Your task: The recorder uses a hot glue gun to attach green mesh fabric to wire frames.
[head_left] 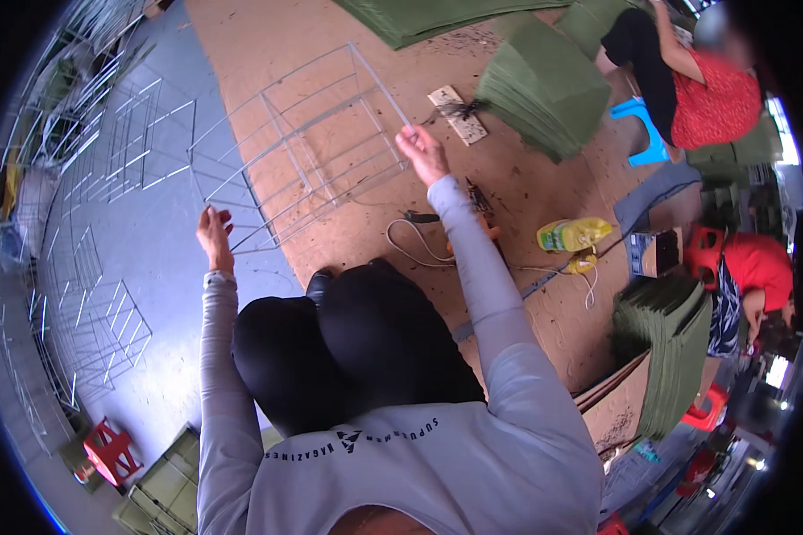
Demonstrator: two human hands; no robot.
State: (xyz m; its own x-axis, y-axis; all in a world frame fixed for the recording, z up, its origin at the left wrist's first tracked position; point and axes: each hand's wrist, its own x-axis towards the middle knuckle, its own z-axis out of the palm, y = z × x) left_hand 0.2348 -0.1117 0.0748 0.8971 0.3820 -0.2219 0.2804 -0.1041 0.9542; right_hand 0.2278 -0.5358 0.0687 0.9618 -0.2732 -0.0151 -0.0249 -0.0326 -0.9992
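A box-shaped metal wire frame [305,143] is held out in front of me, tilted, above the cardboard on the floor. My right hand [426,156] is closed round the wire at its right side. The fingers of my left hand [214,239] pinch a near left corner of the same frame. Beyond my right hand, a pale wooden board [459,114] carries a bundle of thin black strips [455,109]. Nearer my knees lie an orange-handled tool [459,242], partly hidden by my right forearm, and a whitish cord [400,245].
More wire frames [107,325] stand on the grey floor at left. Stacked green panels [544,85] lie ahead, others [665,348] at right. A yellow bottle [573,234] lies nearby. Two people in red sit at right, one on a blue stool [641,132]. A red stool [111,452] is lower left.
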